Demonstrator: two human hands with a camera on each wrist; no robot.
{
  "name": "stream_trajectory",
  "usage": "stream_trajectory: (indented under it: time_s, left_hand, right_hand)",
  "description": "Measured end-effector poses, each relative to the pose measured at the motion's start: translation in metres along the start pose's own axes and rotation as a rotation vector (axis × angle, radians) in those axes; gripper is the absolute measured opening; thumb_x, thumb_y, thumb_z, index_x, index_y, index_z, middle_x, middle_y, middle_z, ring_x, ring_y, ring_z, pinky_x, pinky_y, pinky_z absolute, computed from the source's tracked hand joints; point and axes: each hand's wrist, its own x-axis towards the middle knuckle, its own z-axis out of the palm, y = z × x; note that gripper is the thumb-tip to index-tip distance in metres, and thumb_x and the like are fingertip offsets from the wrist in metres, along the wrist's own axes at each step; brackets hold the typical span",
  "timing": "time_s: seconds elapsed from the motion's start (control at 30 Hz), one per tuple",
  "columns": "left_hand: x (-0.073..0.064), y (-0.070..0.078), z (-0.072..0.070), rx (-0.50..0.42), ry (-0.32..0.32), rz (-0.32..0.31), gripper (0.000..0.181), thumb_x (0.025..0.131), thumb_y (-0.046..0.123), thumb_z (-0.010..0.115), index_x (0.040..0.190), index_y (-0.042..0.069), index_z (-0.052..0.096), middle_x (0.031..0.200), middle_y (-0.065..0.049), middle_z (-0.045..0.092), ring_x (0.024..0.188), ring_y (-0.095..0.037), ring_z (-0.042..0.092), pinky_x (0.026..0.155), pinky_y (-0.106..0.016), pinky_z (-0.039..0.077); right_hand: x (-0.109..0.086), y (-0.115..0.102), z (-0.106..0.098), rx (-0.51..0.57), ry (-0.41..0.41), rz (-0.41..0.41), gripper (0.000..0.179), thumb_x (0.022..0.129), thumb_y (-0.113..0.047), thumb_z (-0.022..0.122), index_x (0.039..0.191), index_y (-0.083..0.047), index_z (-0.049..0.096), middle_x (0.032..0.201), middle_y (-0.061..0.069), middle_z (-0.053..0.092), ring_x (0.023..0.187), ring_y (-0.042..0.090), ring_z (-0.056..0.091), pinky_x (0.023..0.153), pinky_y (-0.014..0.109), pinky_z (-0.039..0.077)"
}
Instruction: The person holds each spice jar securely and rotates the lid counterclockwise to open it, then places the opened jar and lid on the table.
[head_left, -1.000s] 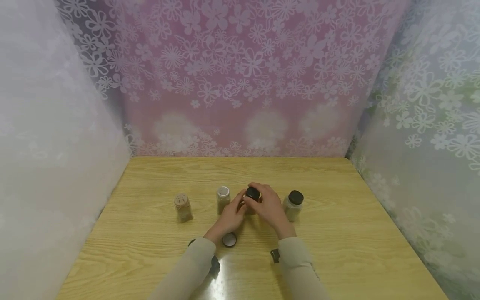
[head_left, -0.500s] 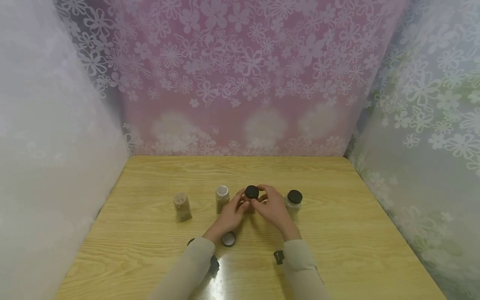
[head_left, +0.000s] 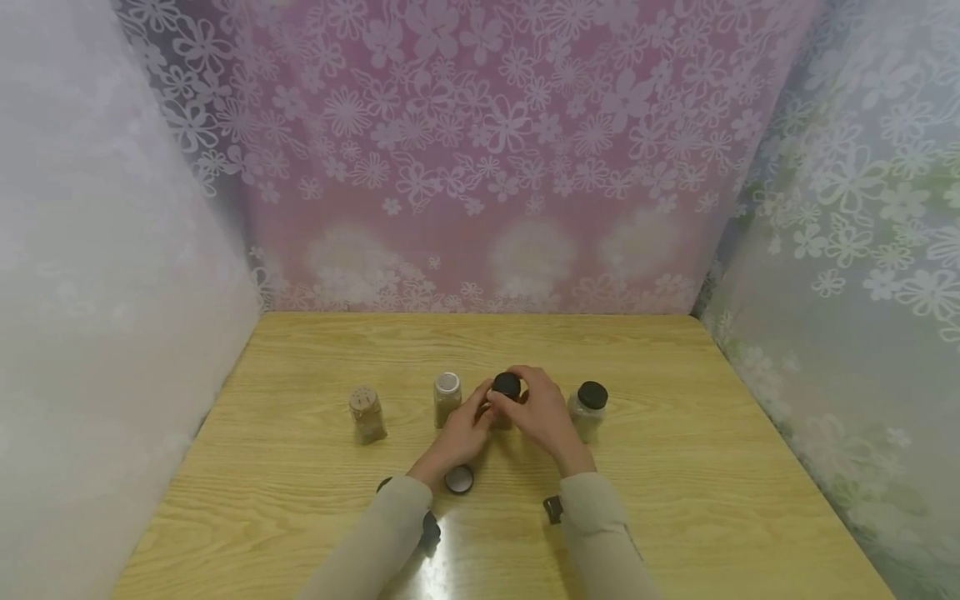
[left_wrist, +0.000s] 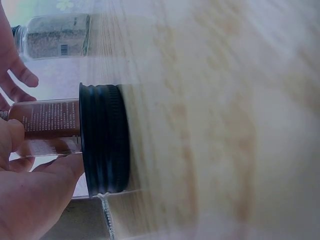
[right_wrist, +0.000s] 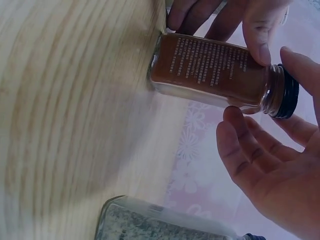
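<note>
The left hand grips a reddish-brown jar upright on the desk between both hands; the right hand pinches its black cap. A loose lid lies near the left hand.

Straight ahead, a pink-to-mauve backdrop is rising behind the bench, white blossoms are crowding its upper part, and three pale, blurry patches are sitting low across it! Over on the left, a whitish sheet is closing off that side, turning greyer and flowery toward the far corner. On the right, a grey-white panel is sporting white flowers and flashes of green. Below, yellow wood grain is running crosswise, and a bright glare is gleaming on the near part!
</note>
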Motion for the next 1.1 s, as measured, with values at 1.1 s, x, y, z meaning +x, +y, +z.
stream_trajectory:
  time_s: [1.1]
  left_hand:
    - [-0.003, 0.005, -0.001, 0.000, -0.003, 0.004, 0.060, 0.115, 0.032, 0.046, 0.168, 0.012, 0.026, 0.157, -0.023, 0.053, 0.142, -0.042, 0.055, 0.113, -0.059, 0.049]
  right_hand:
    - [-0.019, -0.014, -0.010, -0.157, 0.054, -0.059, 0.050, 0.096, -0.024, 0.079, 0.139, -0.006, 0.063, 0.113, 0.016, 0.066, 0.080, 0.021, 0.058, 0.069, 0.036, 0.052]
